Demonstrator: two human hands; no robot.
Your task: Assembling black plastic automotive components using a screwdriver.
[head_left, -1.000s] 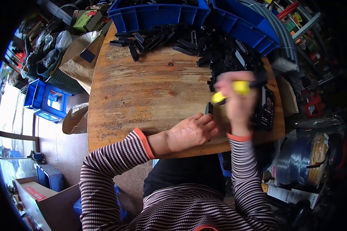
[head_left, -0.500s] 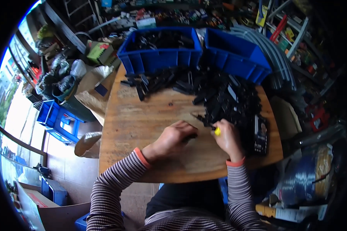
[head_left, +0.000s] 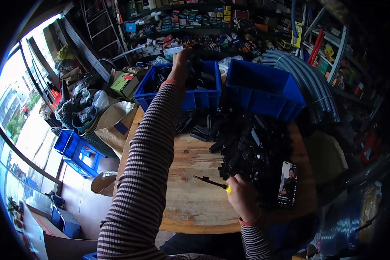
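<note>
My left arm stretches forward across the table, and my left hand (head_left: 180, 63) is above the left blue bin (head_left: 199, 99), which holds many black pieces (head_left: 206, 82). Its fingers are partly hidden against the dark background, so whether they hold anything does not show. Nearer me, my right hand (head_left: 242, 197) is closed around a yellow-handled tool (head_left: 229, 189) with a thin dark shaft pointing left over the bare wood. Beside that hand lies a large heap of black elongated parts (head_left: 242, 147), some with shiny faces.
Another blue bin (head_left: 264, 104) stands at the table's far right. A phone (head_left: 287, 184) with a lit screen lies at the right of the wooden table (head_left: 186, 173). Grey coiled tubing (head_left: 310, 82) is behind it. A brown paper bag (head_left: 112, 123) stands to the left.
My left hand has moved from over the table's middle, away from me, to the left bin. My right hand still grips the tool, its shaft now plainly visible. The view has tilted upward.
</note>
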